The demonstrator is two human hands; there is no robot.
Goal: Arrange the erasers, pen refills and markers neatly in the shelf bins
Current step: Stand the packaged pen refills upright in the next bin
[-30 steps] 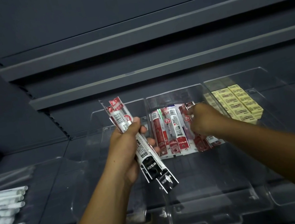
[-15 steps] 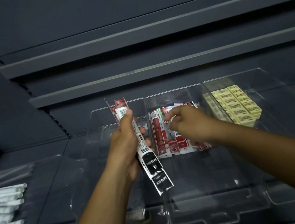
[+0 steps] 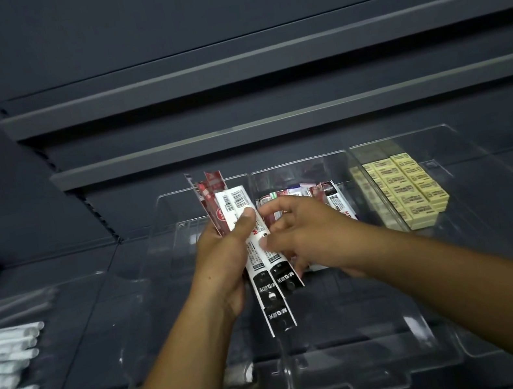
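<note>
Probably a stationery shop: dark display shelving (image 3: 260, 66) holding clear bins (image 3: 376, 375) of packaged refills (image 3: 338, 200) and erasers (image 3: 409, 191)

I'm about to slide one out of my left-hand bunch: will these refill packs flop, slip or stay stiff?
Probably fairly stiff: the refill packs stick out straight above and below the left hand without drooping. Likely light: one hand holds several. Their glossy sleeves may slip past each other; their ends sit staggered.
</note>
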